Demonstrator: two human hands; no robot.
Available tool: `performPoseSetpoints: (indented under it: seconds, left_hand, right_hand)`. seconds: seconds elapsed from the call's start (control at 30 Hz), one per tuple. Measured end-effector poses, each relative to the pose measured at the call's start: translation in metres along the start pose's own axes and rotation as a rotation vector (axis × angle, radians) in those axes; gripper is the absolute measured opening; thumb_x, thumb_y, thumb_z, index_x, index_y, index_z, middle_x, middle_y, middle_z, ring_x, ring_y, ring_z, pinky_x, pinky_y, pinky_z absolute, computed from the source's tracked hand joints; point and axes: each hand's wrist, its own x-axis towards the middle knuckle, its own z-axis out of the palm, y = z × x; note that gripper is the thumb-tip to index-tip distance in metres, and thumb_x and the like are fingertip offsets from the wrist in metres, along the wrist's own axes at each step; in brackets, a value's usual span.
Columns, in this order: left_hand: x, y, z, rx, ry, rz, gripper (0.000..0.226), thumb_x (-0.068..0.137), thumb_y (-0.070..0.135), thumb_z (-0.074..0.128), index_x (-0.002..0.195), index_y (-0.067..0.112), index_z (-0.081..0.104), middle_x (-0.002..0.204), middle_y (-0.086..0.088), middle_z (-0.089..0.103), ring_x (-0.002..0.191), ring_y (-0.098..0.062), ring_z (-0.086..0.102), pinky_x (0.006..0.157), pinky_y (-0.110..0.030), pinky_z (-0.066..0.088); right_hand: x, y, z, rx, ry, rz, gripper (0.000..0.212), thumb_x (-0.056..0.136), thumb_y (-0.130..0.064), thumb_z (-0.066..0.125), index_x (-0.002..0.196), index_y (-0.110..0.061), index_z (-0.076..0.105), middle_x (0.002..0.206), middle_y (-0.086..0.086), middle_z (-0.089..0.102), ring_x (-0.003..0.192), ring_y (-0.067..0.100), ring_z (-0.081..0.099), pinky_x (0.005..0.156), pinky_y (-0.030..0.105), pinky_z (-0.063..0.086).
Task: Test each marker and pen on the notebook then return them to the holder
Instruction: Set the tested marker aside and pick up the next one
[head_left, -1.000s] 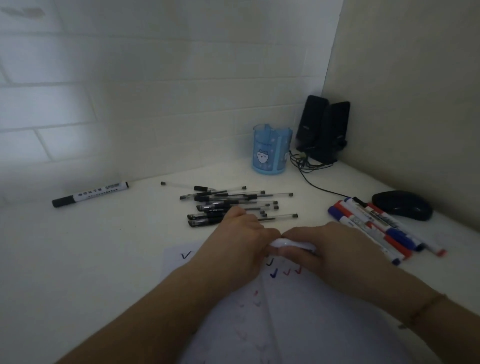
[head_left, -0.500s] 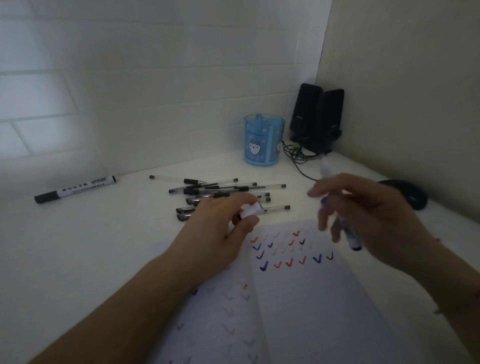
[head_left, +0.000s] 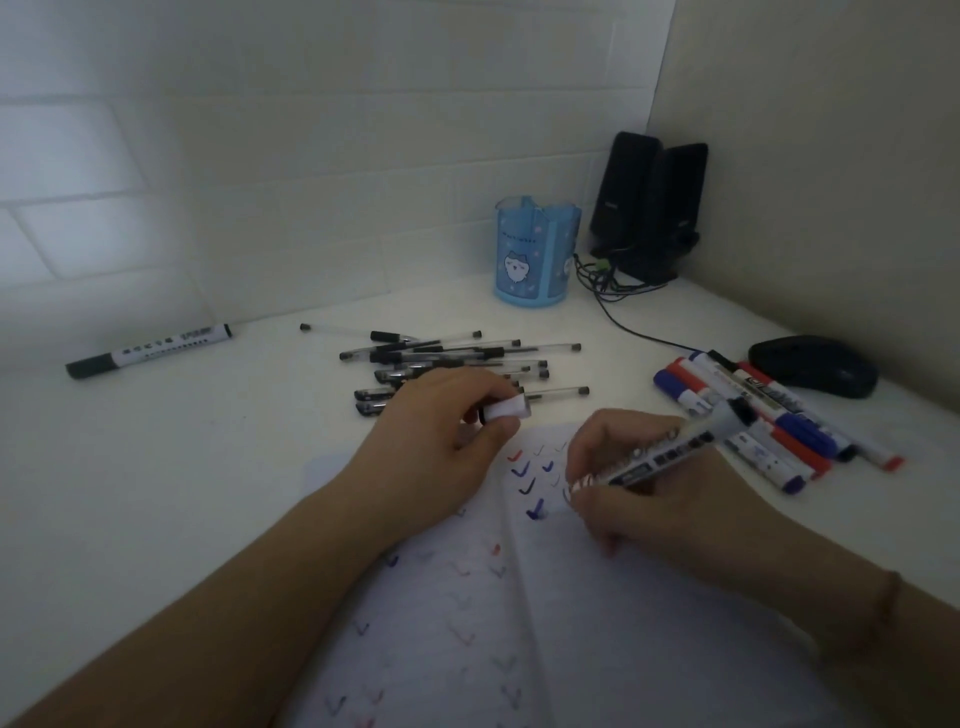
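An open notebook (head_left: 597, 623) covered in blue, red and black ticks lies in front of me. My right hand (head_left: 654, 499) grips a white marker (head_left: 670, 452) with its tip down on the right page. My left hand (head_left: 441, 441) pinches the marker's cap (head_left: 506, 408) just above the notebook's top edge. The blue pen holder (head_left: 535, 254) stands at the back by the wall. A pile of several black pens (head_left: 457, 364) lies beyond my left hand. Several red and blue markers (head_left: 753, 421) lie to the right.
A lone black-capped marker (head_left: 148, 351) lies far left near the wall. Two black speakers (head_left: 649, 208) stand in the corner with a cable (head_left: 634, 322) trailing across the desk. A black mouse (head_left: 815, 366) sits at the right by the wall.
My hands pulled the cap off the marker and parted. The right hand lifted the marker, then brought it down so its tip meets the page. The left hand keeps the cap.
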Motion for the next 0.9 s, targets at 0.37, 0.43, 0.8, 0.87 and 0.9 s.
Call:
performPoseSetpoints:
  seconds: [0.37, 0.43, 0.8, 0.87, 0.9]
  left_hand:
    - [0.0, -0.002, 0.0, 0.043, -0.008, 0.014, 0.023, 0.084, 0.036, 0.06, 0.105, 0.027, 0.065, 0.094, 0.022, 0.059, 0.089, -0.001, 0.054, 0.083, -0.024, 0.045]
    - [0.0, -0.001, 0.0, 0.048, -0.007, 0.011, 0.02, 0.085, 0.034, 0.063, 0.105, 0.028, 0.065, 0.094, 0.023, 0.059, 0.089, -0.001, 0.053, 0.083, -0.021, 0.043]
    - [-0.001, 0.004, -0.003, 0.032, -0.027, -0.008, 0.026, 0.085, 0.038, 0.056, 0.108, 0.029, 0.065, 0.093, 0.022, 0.061, 0.088, 0.002, 0.054, 0.08, -0.011, 0.04]
    - [-0.001, 0.006, -0.004, 0.029, -0.023, 0.003, 0.026, 0.085, 0.038, 0.056, 0.107, 0.029, 0.065, 0.092, 0.023, 0.06, 0.087, 0.002, 0.053, 0.079, -0.01, 0.039]
    - [-0.001, 0.007, -0.004, 0.023, -0.016, 0.008, 0.026, 0.085, 0.038, 0.056, 0.108, 0.028, 0.065, 0.092, 0.023, 0.06, 0.088, 0.002, 0.053, 0.08, -0.011, 0.04]
  right_hand:
    - [0.0, 0.004, 0.003, -0.144, 0.035, 0.005, 0.018, 0.076, -0.012, 0.071, 0.066, -0.014, 0.057, 0.057, -0.003, 0.06, 0.044, 0.005, 0.051, 0.045, 0.017, 0.044]
    - [0.001, 0.006, 0.003, -0.168, 0.086, -0.026, 0.019, 0.075, -0.013, 0.071, 0.064, -0.016, 0.055, 0.058, 0.0, 0.058, 0.046, 0.007, 0.05, 0.045, 0.019, 0.044]
    - [0.008, 0.005, -0.021, 0.198, 0.22, -0.176, 0.03, 0.062, -0.04, 0.06, 0.079, -0.014, 0.063, 0.067, 0.011, 0.069, 0.048, 0.02, 0.057, 0.039, 0.021, 0.04]
    - [0.008, 0.006, -0.022, 0.216, 0.234, -0.183, 0.036, 0.064, -0.04, 0.054, 0.083, -0.01, 0.063, 0.071, 0.014, 0.07, 0.049, 0.025, 0.058, 0.04, 0.023, 0.038]
    - [0.008, 0.007, -0.022, 0.212, 0.242, -0.188, 0.037, 0.065, -0.04, 0.053, 0.084, -0.01, 0.063, 0.072, 0.014, 0.07, 0.049, 0.026, 0.058, 0.04, 0.023, 0.037]
